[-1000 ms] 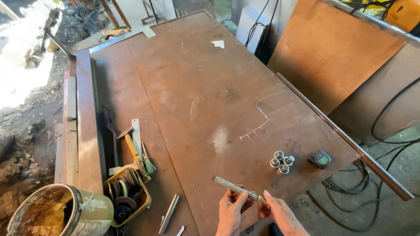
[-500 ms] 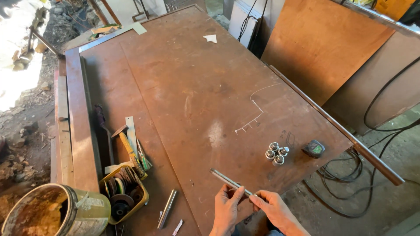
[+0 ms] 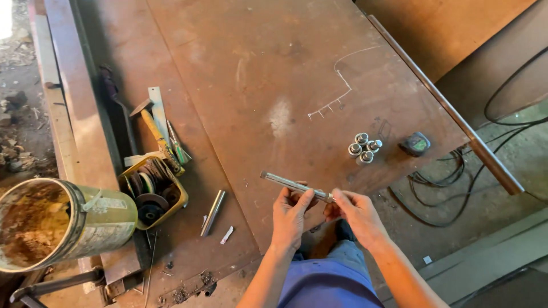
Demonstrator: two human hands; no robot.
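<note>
Pinching the metal rod (image 3: 297, 186) as before, left hand (image 3: 289, 215) and right hand (image 3: 355, 212) keep their grip unchanged.

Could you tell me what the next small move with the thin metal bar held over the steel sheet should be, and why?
Probably lower the thin metal bar flat onto the steel sheet. Both the left hand and right hand pinch its near end, so its far end hangs free above the sheet's near edge. The small cylinders sit clear to the right.
</note>
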